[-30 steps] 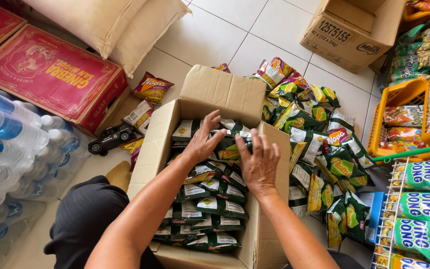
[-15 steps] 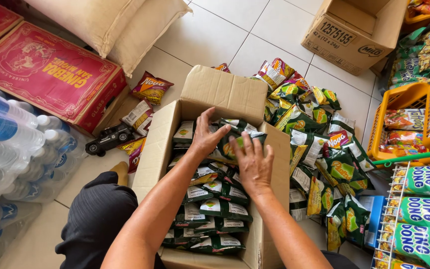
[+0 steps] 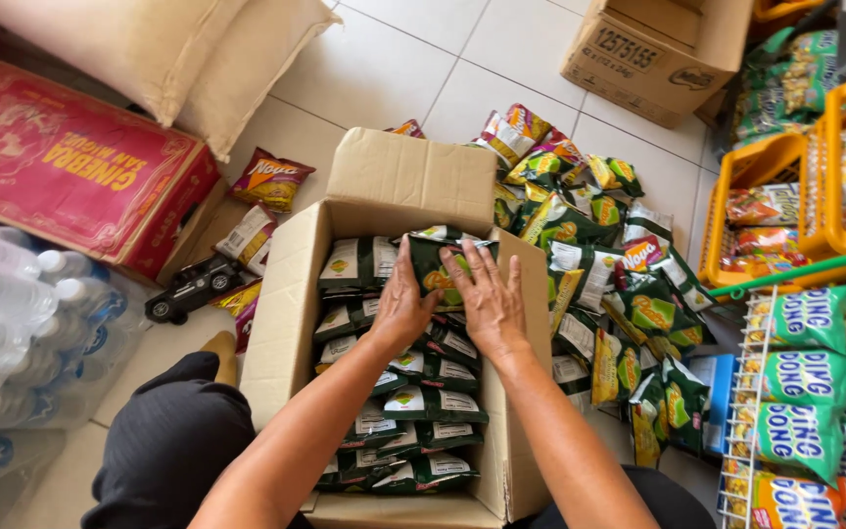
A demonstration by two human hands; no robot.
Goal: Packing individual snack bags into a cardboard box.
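Pressing down from either side, the left hand [image 3: 401, 299] and right hand [image 3: 490, 302] clasp a dark green snack packet [image 3: 438, 271] between them, fingers spread and curled onto its glossy foil, at the far end of the open carton [image 3: 286, 323]. The packet stands on edge at 12 o'clock in the carton, apparently so it sits in line with the other packets [image 3: 413, 402], which overlap like shingles in tidy rows towards 6 o'clock. Plain brown corrugated board makes up the carton, its far flap [image 3: 413, 176] folded up and back. At 3 o'clock a loose heap of crinkly packets [image 3: 619, 294] in green, yellow and red lies on the pale tiled floor [image 3: 394, 59]. Beyond them stand orange plastic baskets [image 3: 775, 196]; at 9 o'clock sit a small black toy car [image 3: 186, 289] and shrink-wrapped water bottles [image 3: 22, 323].
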